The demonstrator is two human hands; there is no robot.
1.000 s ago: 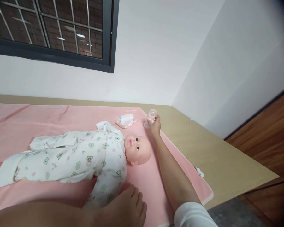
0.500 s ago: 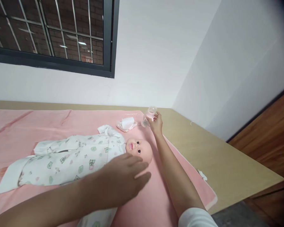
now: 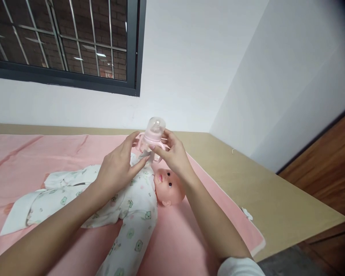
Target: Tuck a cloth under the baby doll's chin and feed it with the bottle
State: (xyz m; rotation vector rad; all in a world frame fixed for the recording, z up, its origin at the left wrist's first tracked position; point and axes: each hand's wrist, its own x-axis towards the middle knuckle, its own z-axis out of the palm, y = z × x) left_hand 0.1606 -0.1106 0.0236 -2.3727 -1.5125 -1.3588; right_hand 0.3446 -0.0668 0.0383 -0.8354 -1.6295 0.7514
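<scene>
A clear baby bottle (image 3: 154, 132) with a pink collar, two pink side handles and a transparent cap over its teat is held up above the doll's chest. My right hand (image 3: 174, 153) grips it at its right handle. At the left handle, my left hand (image 3: 116, 163) has its fingers and thumb around that side of the bottle. Below lies a baby doll (image 3: 172, 188) on its back, its head to the right, in a white printed suit (image 3: 132, 207). My hands and the bottle cover part of its upper body.
A pink mat (image 3: 178, 237) lies under the doll on a wooden surface (image 3: 232, 172). Near the mat's right edge is a small white object (image 3: 247, 213). Behind are a white wall (image 3: 184, 69) and a barred window (image 3: 74, 42); wooden panelling (image 3: 330, 172) stands at right.
My right hand has brought the bottle left and nearer, over the doll. My left hand has moved from above the doll's head to the bottle's left side. The white packet is now hidden.
</scene>
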